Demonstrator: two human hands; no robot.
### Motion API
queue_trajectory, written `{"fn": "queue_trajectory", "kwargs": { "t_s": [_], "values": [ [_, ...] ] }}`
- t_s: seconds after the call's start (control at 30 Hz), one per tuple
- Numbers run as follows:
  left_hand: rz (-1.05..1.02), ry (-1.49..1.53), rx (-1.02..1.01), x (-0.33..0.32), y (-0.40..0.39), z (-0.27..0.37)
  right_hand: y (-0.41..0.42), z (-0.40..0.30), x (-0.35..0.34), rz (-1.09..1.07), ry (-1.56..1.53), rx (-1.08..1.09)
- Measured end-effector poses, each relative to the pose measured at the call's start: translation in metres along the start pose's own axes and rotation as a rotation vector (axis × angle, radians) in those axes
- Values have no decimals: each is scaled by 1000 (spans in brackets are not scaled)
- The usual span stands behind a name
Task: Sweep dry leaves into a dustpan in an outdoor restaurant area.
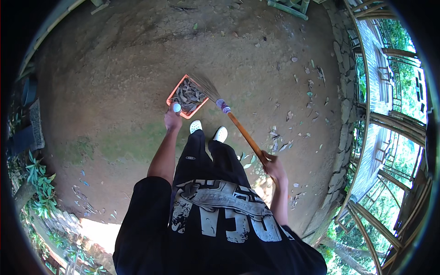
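Note:
My left hand (173, 117) grips the handle of an orange plastic dustpan (196, 113), whose pale round handle end (177, 107) shows beside my fingers. Dry brown leaves (188, 96) fill much of the pan. A stick broom (244, 133) with a wooden handle slants across the ground to my right, and my right hand (274, 167) is closed around the handle. Its thin bristles (206, 86) lie against the far right edge of the pan, below a purple and white binding (223, 105).
Scattered leaves (289, 116) lie on the bare earth to the right, before a stone edging (344, 117). A bamboo structure (381, 120) stands beyond it. Green plants (41, 185) grow at the left, and a green bamboo piece (288, 9) is at the top.

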State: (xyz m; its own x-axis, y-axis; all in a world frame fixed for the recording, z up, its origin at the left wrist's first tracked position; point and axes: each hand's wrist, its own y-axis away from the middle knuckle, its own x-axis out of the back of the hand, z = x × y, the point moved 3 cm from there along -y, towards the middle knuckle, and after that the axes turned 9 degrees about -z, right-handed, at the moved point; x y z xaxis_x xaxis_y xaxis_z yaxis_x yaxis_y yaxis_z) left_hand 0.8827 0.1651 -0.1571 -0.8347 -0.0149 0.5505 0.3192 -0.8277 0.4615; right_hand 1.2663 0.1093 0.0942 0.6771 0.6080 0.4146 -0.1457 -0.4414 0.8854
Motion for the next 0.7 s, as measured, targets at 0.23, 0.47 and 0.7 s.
{"fn": "queue_trajectory", "kwargs": {
  "t_s": [0.23,0.47,0.7],
  "values": [
    [-37,18,-21,-3,2,-12,34,-18,14,52,-40,98],
    [-47,79,61,-12,8,-9,-11,-99,-24,253,421,148],
    [-101,176,-14,-35,-3,-43,-38,-72,-55,118,422,97]
  ]
}}
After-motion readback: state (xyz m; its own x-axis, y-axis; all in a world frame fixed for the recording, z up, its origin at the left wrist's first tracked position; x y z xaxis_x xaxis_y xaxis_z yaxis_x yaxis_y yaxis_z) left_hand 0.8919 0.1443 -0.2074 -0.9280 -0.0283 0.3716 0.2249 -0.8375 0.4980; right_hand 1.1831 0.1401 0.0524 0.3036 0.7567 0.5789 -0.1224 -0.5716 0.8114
